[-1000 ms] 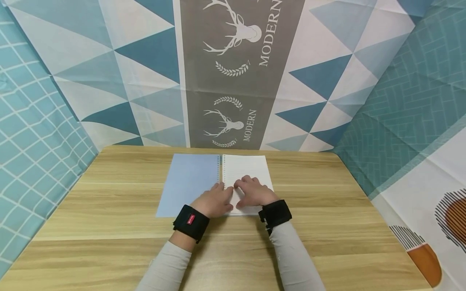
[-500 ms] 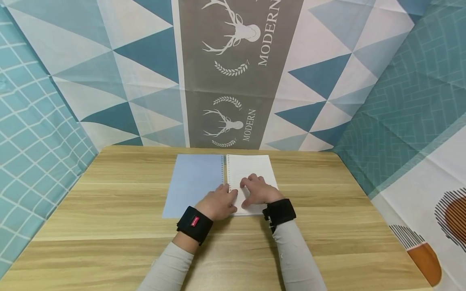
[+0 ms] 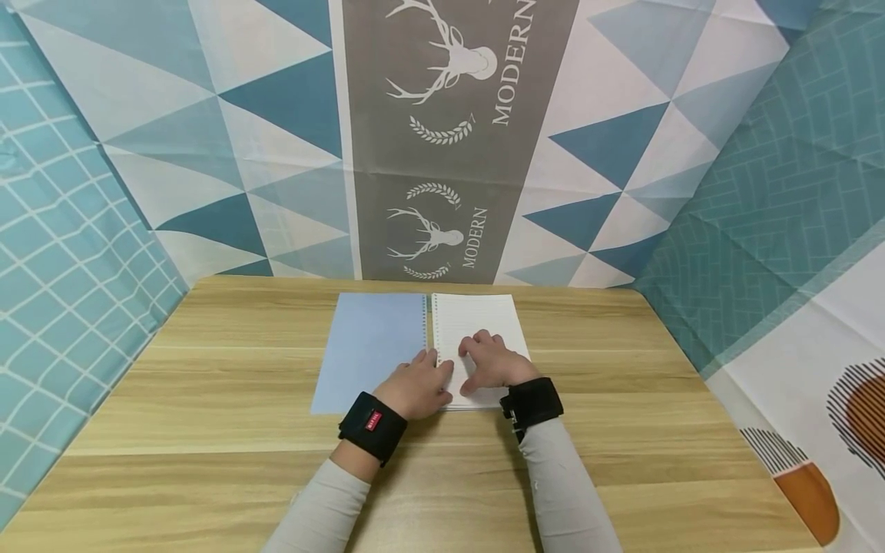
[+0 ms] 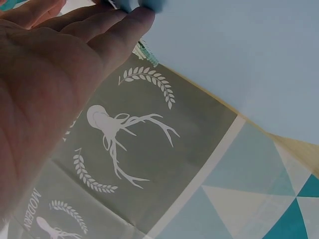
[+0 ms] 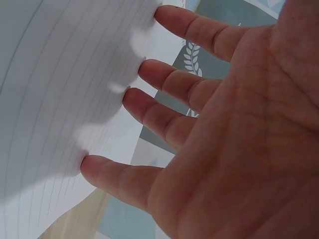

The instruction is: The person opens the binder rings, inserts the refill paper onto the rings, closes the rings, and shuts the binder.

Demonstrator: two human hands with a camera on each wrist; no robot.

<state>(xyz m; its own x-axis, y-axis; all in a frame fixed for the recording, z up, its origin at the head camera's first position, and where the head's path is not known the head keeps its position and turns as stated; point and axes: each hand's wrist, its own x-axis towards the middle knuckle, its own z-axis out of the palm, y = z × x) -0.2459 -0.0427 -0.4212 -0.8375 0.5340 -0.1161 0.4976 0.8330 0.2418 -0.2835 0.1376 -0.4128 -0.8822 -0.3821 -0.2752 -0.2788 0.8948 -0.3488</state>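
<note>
An open spiral notebook lies on the wooden table (image 3: 622, 430), its blue cover (image 3: 369, 346) folded out to the left and a white lined page (image 3: 480, 316) on the right. My left hand (image 3: 418, 384) rests near the spiral binding (image 3: 429, 326), straight fingers touching the blue cover (image 4: 239, 55). My right hand (image 3: 492, 362) lies on the lined page (image 5: 60, 89), its spread fingertips (image 5: 92, 167) pressing the paper. Each wrist wears a black strap. The two hands sit side by side, almost touching.
Patterned cloth backdrops stand behind the table and on both sides: a grey deer-print panel (image 3: 442, 138) at the back, teal grid cloth (image 3: 62, 253) at left. Bare wood surrounds the notebook.
The notebook has slid a little to the right under both hands, which moved with it. The fingers keep the same flat pose.
</note>
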